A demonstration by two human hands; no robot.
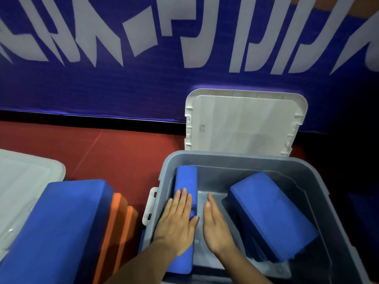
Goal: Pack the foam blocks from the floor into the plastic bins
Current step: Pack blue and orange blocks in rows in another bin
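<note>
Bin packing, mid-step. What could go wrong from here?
1. The tilted blue block leans at an angle in the grey bin and takes up floor space, so later blocks may not lie flat.
2. The left hand rests on the blue block along the left wall. Once released, that block may tip into the gap.
3. The white lid leans behind the bin, and a bump might topple it.

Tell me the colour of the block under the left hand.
Blue: the foam block under the left hand, head view.
</note>
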